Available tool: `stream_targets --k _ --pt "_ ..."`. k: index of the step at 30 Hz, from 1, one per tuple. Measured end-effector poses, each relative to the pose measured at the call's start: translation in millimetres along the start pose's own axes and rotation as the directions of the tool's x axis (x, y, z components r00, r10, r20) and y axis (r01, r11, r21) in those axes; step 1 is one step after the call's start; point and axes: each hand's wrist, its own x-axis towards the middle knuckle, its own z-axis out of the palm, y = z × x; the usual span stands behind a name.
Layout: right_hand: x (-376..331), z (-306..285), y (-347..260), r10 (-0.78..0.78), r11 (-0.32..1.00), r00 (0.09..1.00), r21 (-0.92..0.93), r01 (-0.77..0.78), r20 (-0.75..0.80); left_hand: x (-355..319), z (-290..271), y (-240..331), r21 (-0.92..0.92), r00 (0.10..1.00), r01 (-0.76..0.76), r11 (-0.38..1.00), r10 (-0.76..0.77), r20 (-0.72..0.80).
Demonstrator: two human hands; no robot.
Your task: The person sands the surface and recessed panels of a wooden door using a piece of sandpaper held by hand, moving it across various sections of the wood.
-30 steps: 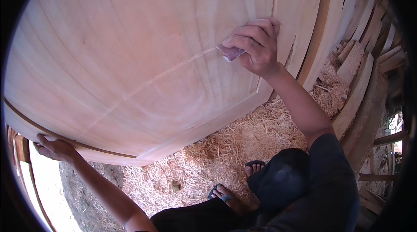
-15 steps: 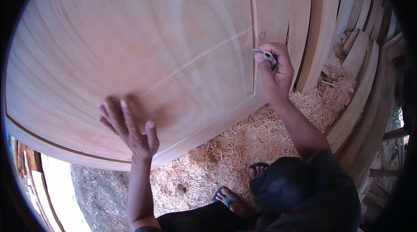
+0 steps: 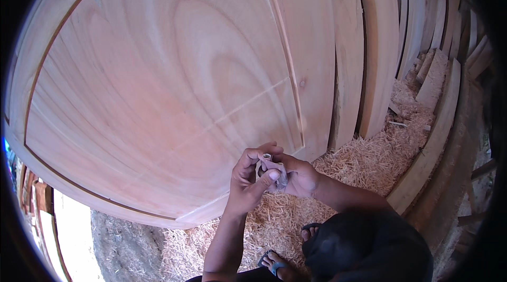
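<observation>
Seen from the head camera, both hands meet just below a large pale wooden panel. Left hand and right hand are curled together, pinching a small folded scrap of sandpaper between fingers and thumbs. Wood shavings cover the floor; planks lean alongside.

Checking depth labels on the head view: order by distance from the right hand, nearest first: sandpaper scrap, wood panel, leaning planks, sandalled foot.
1. Sandpaper scrap: pinched between both hands, touching the right hand.
2. Wood panel: its lower corner sits just above the hand.
3. Sandalled foot: below, on the shavings.
4. Leaning planks: up and to the right.
Foot and planks are close; the foot looks slightly nearer.
</observation>
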Motion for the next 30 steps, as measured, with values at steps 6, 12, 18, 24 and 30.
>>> stream_targets --k 6,12,18,24,30 --pt "3 -5 -9 -0.145 0.892 0.988 -0.425 0.153 0.052 -12 12 16 0.501 0.931 -0.029 0.865 0.206 -0.302" --pt "4 -2 -2 -0.245 0.844 0.969 -0.494 0.207 -0.013 -11 8 25 0.497 0.936 0.101 0.862 0.087 -0.341" --pt "5 -8 4 -0.209 0.921 0.973 -0.354 0.163 -0.096 -21 -5 13 -0.017 0.967 -0.035 0.999 0.03 -0.252" --pt "6 -12 2 -0.142 0.949 0.989 -0.286 0.128 -0.028 -25 -2 16 -0.078 0.954 0.088 0.993 -0.107 -0.281" --pt "2 -3 4 -0.126 0.885 0.989 -0.459 0.078 -0.075 -33 -5 0 0.041 0.958 -0.057 0.998 0.066 -0.278"
